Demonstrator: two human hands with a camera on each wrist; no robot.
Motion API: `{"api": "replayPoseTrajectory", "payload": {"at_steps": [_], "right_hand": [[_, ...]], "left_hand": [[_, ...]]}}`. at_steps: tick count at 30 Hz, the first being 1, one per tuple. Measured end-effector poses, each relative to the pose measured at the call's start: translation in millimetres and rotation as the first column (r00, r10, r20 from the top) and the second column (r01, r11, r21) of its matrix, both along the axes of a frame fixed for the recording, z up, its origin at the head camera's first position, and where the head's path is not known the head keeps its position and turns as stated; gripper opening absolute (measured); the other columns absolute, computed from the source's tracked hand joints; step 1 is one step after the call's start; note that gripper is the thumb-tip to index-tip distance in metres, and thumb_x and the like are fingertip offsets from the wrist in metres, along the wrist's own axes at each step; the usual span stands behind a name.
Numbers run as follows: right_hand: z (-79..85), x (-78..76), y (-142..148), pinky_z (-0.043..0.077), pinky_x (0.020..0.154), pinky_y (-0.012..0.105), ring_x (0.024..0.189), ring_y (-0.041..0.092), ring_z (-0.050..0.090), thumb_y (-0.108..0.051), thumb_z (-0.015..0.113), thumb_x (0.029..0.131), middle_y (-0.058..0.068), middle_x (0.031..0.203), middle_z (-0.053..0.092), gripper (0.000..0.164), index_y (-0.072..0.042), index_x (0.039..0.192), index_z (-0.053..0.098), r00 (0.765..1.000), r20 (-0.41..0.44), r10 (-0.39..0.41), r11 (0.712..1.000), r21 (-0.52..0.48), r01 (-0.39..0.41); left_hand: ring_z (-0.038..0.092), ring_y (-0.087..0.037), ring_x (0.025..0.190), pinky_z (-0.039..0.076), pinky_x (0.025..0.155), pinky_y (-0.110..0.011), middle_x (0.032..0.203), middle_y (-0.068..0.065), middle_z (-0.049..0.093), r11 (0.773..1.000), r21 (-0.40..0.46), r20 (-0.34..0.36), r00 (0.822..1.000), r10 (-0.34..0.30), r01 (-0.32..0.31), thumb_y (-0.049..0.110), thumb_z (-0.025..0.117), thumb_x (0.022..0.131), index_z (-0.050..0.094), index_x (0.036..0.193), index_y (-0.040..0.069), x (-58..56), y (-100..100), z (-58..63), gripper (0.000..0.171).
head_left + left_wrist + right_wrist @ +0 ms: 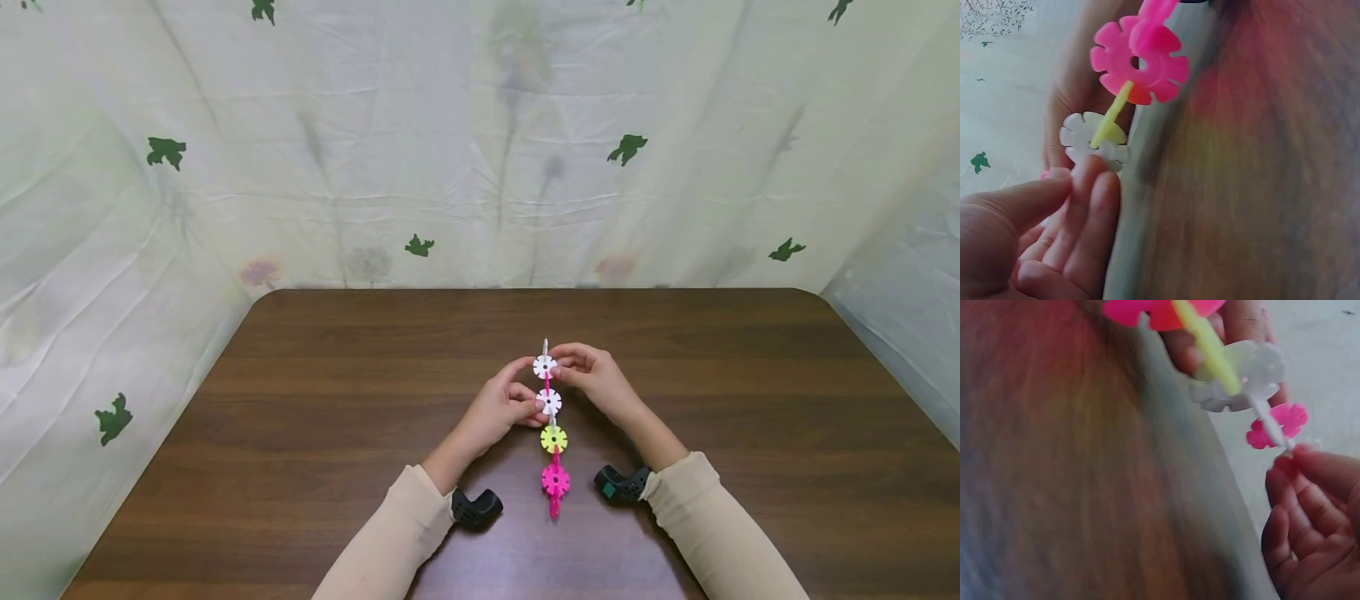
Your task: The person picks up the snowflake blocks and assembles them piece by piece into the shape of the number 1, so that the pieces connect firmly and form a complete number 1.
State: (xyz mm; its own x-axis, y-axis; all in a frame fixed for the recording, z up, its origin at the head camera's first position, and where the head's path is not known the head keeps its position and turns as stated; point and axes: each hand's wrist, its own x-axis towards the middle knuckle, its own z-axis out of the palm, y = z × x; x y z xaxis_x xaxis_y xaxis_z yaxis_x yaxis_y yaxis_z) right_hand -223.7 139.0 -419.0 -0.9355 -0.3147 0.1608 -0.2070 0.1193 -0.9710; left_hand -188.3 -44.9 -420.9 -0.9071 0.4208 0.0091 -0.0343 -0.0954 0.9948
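Note:
A chain of slotted flower-shaped discs, joined edge to edge at crossing angles, stretches between and below the hands. From the far end come a white disc (538,367), a second white disc (550,408), a yellow disc (554,447) and a pink disc (556,490), with others edge-on between them. My left hand (489,414) pinches the chain at the second white disc, its index finger reaching up to the first. With thumb and fingertips, my right hand (602,385) grips the first white disc. In the right wrist view, a pink disc (1294,419) shows beyond a white edge-on disc.
A brown wooden table (322,417) lies beneath the hands. Black wrist devices sit at the left cuff (477,510) and right cuff (621,485). Behind the table hangs a pale curtain (450,150) with green leaf-like shapes.

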Motion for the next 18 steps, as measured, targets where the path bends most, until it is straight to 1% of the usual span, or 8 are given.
{"api": "replayPoseTrajectory", "payload": {"at_steps": [2,4,7,9,12,15,18], "right_hand": [[-2.9,-0.7,0,0.042,0.057,0.022,0.07,0.013,0.055,-0.005,0.063,0.083,0.012,0.083,0.061,0.026,0.008,0.105,0.057,1.0,0.01,-0.004,1.0,0.031,0.003],[-4.9,-1.2,1,0.041,0.057,0.022,0.069,0.012,0.054,-0.004,0.064,0.082,0.012,0.083,0.061,0.025,0.008,0.104,0.058,1.0,0.012,-0.003,0.999,0.052,0.003],[-7.4,-2.3,1,0.044,0.063,0.021,0.072,0.012,0.055,-0.001,0.064,0.081,0.013,0.083,0.06,0.024,0.009,0.102,0.058,1.0,0.013,0.01,0.998,0.066,-0.011],[-8.3,-2.7,2,0.044,0.064,0.021,0.073,0.012,0.054,0.0,0.064,0.081,0.012,0.083,0.059,0.023,0.008,0.101,0.058,1.0,0.004,0.016,0.996,0.087,-0.016],[-8.9,-3.5,3,0.044,0.063,0.021,0.072,0.013,0.053,-0.001,0.066,0.08,0.01,0.083,0.059,0.023,0.008,0.1,0.059,1.0,-0.007,0.023,0.991,0.131,-0.022],[-7.4,-3.4,4,0.043,0.062,0.021,0.072,0.015,0.052,-0.001,0.066,0.08,0.009,0.082,0.059,0.022,0.007,0.099,0.059,0.999,-0.012,0.031,0.984,0.178,-0.029],[-6.2,-3.7,5,0.043,0.062,0.021,0.072,0.017,0.051,-0.001,0.065,0.08,0.01,0.083,0.059,0.021,0.007,0.099,0.06,0.999,-0.007,0.038,0.976,0.215,-0.036]], "left_hand": [[0.062,-0.02,0.065,0.052,0.064,-0.036,0.076,-0.015,0.06,0.999,-0.035,-0.002,1.0,-0.007,0.007,-0.012,0.055,0.082,0.027,0.137,0.0,0.2,0,0.3,0.063],[0.061,-0.02,0.065,0.052,0.062,-0.034,0.078,-0.019,0.06,0.996,-0.084,-0.02,1.0,-0.014,0.013,-0.011,0.056,0.082,0.027,0.136,-0.002,2.0,-1,4.5,0.062],[0.057,-0.019,0.063,0.05,0.058,-0.031,0.08,-0.022,0.059,0.987,-0.163,-0.046,0.999,-0.024,0.016,-0.009,0.057,0.082,0.028,0.135,-0.005,6.9,-2,14.4,0.061],[0.055,-0.018,0.061,0.048,0.055,-0.028,0.079,-0.021,0.058,0.979,-0.203,-0.059,0.998,-0.027,0.015,-0.008,0.057,0.082,0.029,0.134,-0.007,10.4,-2,20.9,0.059],[0.051,-0.016,0.058,0.044,0.052,-0.025,0.078,-0.017,0.058,0.969,-0.248,-0.071,0.997,-0.031,0.012,-0.007,0.057,0.082,0.029,0.134,-0.009,13.5,-2,25.3,0.058],[0.049,-0.015,0.056,0.042,0.05,-0.024,0.077,-0.014,0.058,0.957,-0.291,-0.099,0.994,-0.04,0.01,-0.005,0.058,0.083,0.029,0.133,-0.01,13.6,-1,24.5,0.058],[0.047,-0.015,0.054,0.04,0.047,-0.023,0.077,-0.012,0.058,0.943,-0.331,-0.133,0.99,-0.048,0.001,-0.002,0.06,0.083,0.029,0.133,-0.01,8.9,0,14.7,0.059]]}}
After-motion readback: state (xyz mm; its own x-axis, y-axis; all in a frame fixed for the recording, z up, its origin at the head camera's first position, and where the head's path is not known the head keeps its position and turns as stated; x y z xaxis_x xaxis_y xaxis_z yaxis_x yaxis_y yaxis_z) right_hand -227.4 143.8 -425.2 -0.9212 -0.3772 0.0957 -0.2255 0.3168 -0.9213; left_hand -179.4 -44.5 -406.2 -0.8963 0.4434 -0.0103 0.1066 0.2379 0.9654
